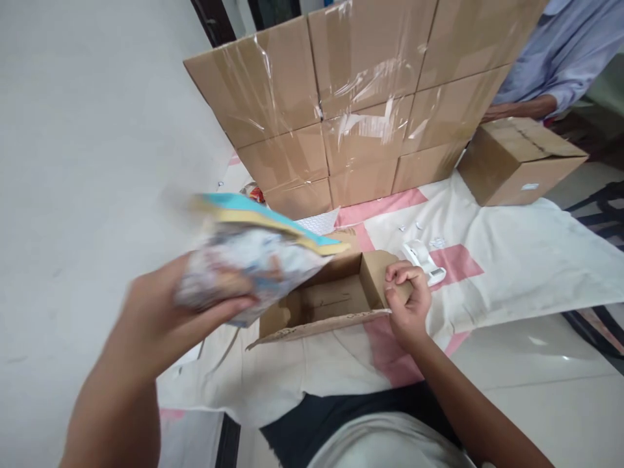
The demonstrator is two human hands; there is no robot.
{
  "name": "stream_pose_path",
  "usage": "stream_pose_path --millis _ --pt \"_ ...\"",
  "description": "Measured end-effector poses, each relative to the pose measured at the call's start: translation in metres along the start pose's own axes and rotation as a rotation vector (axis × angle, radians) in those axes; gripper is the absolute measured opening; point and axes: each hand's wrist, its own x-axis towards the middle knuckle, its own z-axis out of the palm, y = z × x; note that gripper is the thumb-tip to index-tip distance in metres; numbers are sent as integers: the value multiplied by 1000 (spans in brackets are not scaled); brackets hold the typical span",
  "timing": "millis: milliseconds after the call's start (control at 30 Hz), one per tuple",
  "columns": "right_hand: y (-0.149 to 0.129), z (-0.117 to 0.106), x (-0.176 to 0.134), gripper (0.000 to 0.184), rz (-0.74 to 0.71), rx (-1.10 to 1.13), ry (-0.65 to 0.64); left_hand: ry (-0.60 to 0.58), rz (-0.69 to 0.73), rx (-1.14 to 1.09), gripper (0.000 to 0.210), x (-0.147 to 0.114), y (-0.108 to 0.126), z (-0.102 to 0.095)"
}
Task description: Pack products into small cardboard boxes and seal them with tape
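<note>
My left hand (160, 318) holds a blurred stack of flat items (248, 250), a printed white packet with a blue and yellow edged piece on top, raised above the left end of an open cardboard box (324, 302). The box lies on a white and pink cloth (511, 260) in front of me, its inside bare. My right hand (408, 296) grips the box's right flap, fingers curled over its edge.
A wall of taped cardboard boxes (351, 97) stands behind the open box. A white tape dispenser (423, 259) lies just right of my right hand. Another closed box (519, 159) sits at the right, with a person's arm in a light blue sleeve (560, 58) behind it.
</note>
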Motion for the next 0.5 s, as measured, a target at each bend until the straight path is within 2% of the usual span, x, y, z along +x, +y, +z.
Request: stream_pose_path --millis 33,67,133,167,233,267,300,367,500 --pt "0 -1 -1 16 -4 -2 -3 -88 -12 70 39 16 5 11" --pt "0 -2 -3 16 -9 -3 -4 -224 -10 144 40 31 12 27" --pt "1 -3 -6 16 -8 -6 -7 -558 40 284 42 53 27 65" --pt "2 -3 -8 16 -3 -7 -4 -689 101 311 41 60 34 86" --pt "1 -4 -10 15 16 -11 0 -859 169 349 36 65 43 121" --pt "0 -5 -10 15 22 -15 2 -904 183 352 35 64 45 132" --pt "-2 -6 -10 15 19 -16 3 -918 186 349 36 62 45 138" --pt "-9 -12 -8 16 -20 -23 9 -860 213 305 42 55 41 134" --pt "-25 -28 -3 24 -152 -118 70 -594 329 164 39 35 30 96"
